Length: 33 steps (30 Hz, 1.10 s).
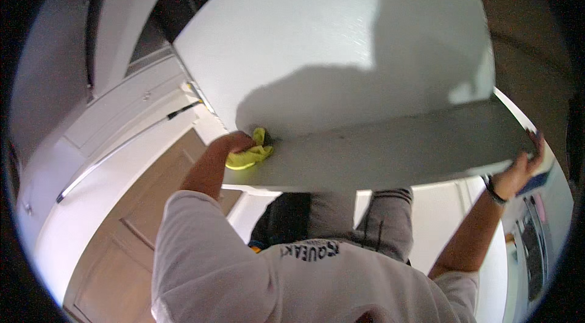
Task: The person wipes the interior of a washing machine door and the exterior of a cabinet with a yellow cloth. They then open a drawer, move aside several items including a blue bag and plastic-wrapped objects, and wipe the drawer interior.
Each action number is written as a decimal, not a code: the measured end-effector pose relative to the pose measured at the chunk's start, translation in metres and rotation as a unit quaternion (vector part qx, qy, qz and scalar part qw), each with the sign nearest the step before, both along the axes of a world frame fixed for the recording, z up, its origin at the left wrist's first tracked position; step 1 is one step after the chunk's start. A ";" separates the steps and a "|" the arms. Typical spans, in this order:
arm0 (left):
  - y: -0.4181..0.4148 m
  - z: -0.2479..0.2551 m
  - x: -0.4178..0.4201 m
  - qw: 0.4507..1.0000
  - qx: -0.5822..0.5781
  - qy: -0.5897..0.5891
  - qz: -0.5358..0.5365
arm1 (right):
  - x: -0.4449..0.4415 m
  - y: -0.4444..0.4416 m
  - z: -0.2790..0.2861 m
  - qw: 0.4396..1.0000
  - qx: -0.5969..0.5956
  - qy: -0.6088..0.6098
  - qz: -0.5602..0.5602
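My left hand (241, 141) grips a crumpled yellow cloth (249, 157) and presses it on the left end of a grey-white ledge (347, 154), near the corner where a tall white panel (297, 35) rises. On the right, my right hand (521, 167) rests at the ledge's far right edge with its fingers spread, and a dark band circles the wrist. A large shadow falls across the panel and part of the ledge. Small dark marks show along the seam between ledge and panel.
A long pole (114, 156) with a black grip leans at the left beside white cabinetry (146, 85). Lower left is a brown panelled door (132, 231). What looks like a stove top (534, 250) lies at the far right. My legs are below the ledge.
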State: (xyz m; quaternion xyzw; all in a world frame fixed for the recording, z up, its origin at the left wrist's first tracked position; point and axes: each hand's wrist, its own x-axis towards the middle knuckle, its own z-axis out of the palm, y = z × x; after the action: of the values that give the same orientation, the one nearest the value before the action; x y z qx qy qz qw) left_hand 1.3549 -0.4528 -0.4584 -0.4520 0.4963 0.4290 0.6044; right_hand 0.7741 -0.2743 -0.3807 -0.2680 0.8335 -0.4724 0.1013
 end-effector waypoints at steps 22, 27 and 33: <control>0.057 -0.007 -0.542 0.870 -0.057 0.484 0.073 | 0.006 -0.007 -0.002 0.998 -0.034 -0.035 -0.025; 0.039 0.019 -0.355 0.849 -0.108 0.512 0.074 | 0.003 -0.002 -0.007 0.999 -0.044 -0.012 -0.007; 0.018 0.040 -0.083 0.992 -0.106 0.070 -0.009 | -0.001 0.001 -0.004 0.999 -0.028 -0.013 0.015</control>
State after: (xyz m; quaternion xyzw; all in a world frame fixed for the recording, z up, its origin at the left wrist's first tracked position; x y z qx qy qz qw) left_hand 1.2716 -0.4346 -0.4180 -0.4780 0.5842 0.3989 0.5207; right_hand 0.7735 -0.2737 -0.3845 -0.2768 0.8145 -0.4976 0.1112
